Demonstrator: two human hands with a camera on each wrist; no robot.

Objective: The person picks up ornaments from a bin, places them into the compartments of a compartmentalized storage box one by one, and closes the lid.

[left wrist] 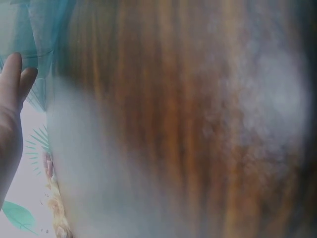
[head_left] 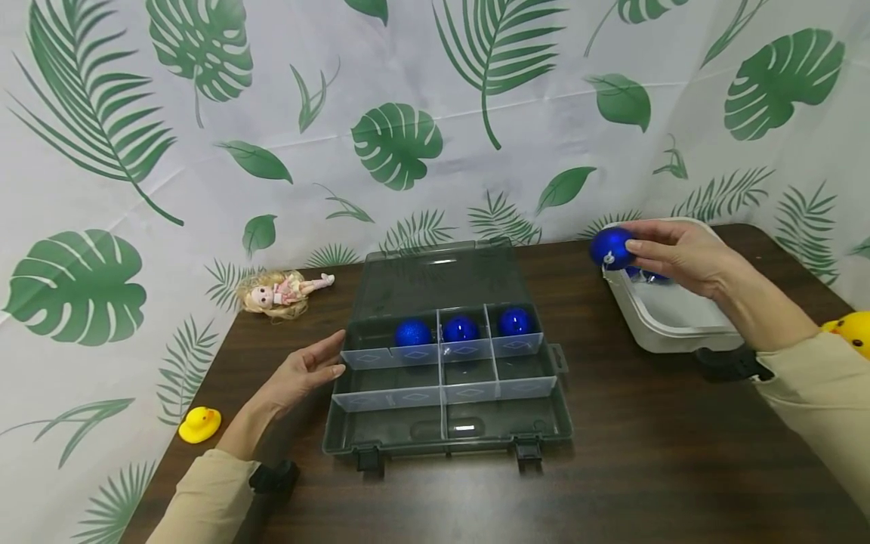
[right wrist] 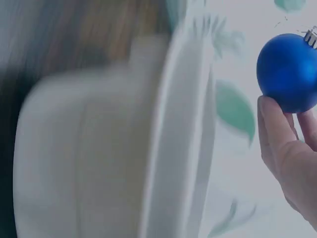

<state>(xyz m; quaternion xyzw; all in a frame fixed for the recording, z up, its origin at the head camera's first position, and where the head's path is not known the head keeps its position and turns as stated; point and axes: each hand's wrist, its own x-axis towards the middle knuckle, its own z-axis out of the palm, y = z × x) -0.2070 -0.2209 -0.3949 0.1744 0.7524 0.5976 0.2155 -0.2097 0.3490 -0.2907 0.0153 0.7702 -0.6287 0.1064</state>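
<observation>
A matte blue Christmas ball [head_left: 611,248] with a white string loop is pinched in my right hand [head_left: 686,253], above the left rim of a white bin [head_left: 646,332]. The right wrist view shows the same ball [right wrist: 290,73] and its silver cap. My left hand [head_left: 306,375] touches the left side of a dark see-through compartment box [head_left: 387,431], its lid folded back. In the box's back row sit a glittery blue ball [head_left: 413,333] and two shiny ones, a middle ball [head_left: 460,329] and a right ball [head_left: 514,322], divided by clear partitions.
More blue balls [head_left: 649,276] lie inside the white bin. A doll [head_left: 282,293] lies at the back left of the brown table [head_left: 612,453]. One yellow duck [head_left: 200,425] stands at the left edge, another duck [head_left: 855,332] at the far right. A leaf-print cloth [head_left: 306,196] hangs behind.
</observation>
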